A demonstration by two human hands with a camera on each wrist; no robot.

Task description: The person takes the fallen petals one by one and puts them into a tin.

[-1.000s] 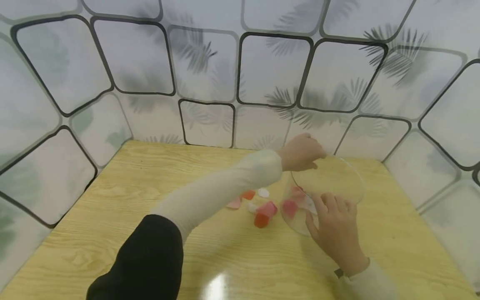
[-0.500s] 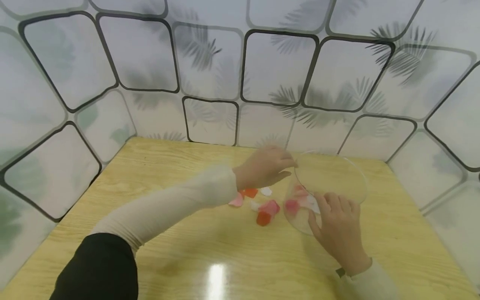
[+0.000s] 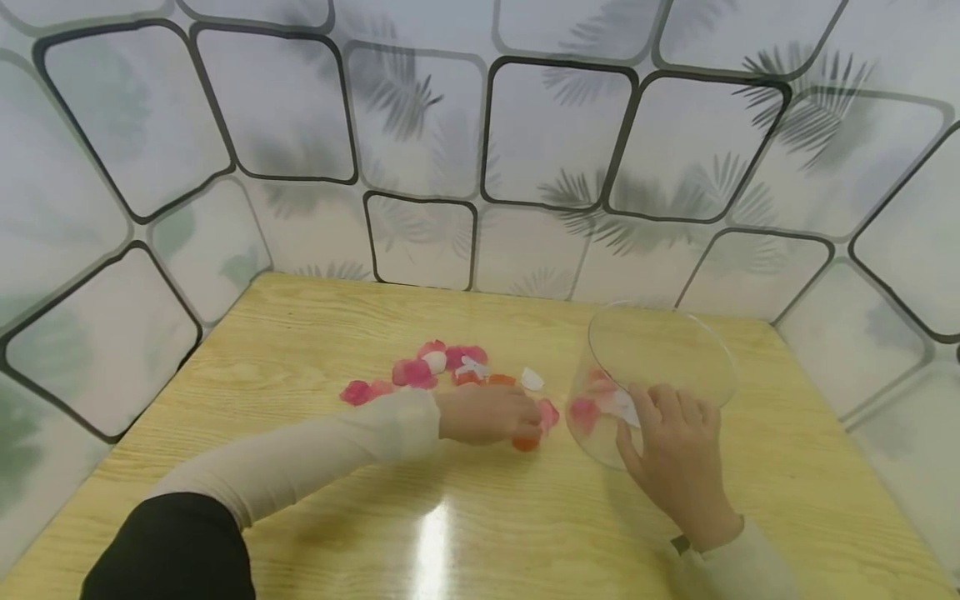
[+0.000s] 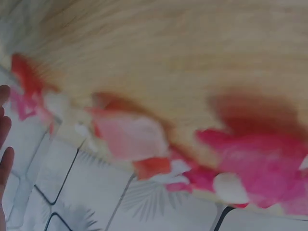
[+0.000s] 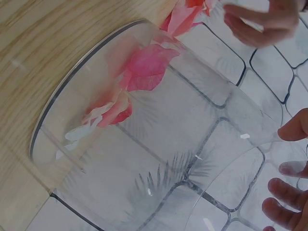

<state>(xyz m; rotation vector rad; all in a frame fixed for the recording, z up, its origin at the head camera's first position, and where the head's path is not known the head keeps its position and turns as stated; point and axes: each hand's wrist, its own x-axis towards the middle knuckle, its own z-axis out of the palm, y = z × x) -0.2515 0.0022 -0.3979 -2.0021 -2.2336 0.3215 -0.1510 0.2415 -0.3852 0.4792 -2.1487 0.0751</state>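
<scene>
My left hand hovers low over the right end of a strewn row of petals, its fingers bent loosely beside a pink petal and an orange petal. Nothing shows between those fingers in the right wrist view, where the left hand appears near the petals. A clear round container stands upright at the right, with several pink and white petals lying inside at its bottom. My right hand grips the container near its rim, fingers and thumb at the clear wall.
Other loose petals, pink, red and white, lie on the wooden table to the left, partly behind the left forearm. A white petal lies near the container. Patterned wall panels close off the back and sides.
My left hand has moved from above the container's rim back left and down to the petals, uncovering more of the row. My right hand has stayed at the container.
</scene>
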